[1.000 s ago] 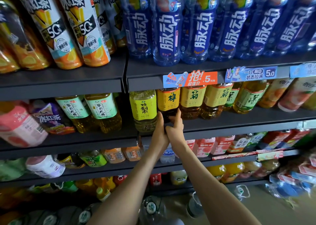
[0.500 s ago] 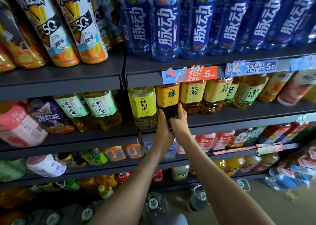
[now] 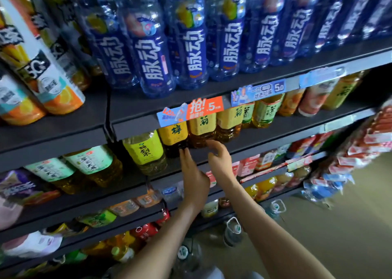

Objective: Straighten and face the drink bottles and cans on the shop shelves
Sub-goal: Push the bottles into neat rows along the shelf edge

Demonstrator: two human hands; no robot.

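Observation:
A dark tea bottle with an orange-yellow label (image 3: 174, 132) stands on the middle shelf (image 3: 275, 130), between a yellow-green labelled bottle (image 3: 146, 151) and an amber tea bottle (image 3: 202, 124). My left hand (image 3: 194, 172) reaches up with straight fingers, and its tips touch the dark bottle's base. My right hand (image 3: 220, 162) is beside it with fingers loosely bent. Its tips are at the foot of the amber bottle; whether they grip it is unclear.
Tall blue bottles (image 3: 152, 51) fill the shelf above, with orange juice bottles (image 3: 53, 83) to their left. An orange price tag (image 3: 204, 108) hangs over the tea row. More tea bottles (image 3: 266, 113) run to the right. Lower shelves hold smaller drinks, and packaged goods (image 3: 371, 147) stand at the right.
The view has tilted and come closer to the shelves. Both hands stay at the dark tea bottle's base. My right hand has spread slightly to the right, toward the amber bottle.

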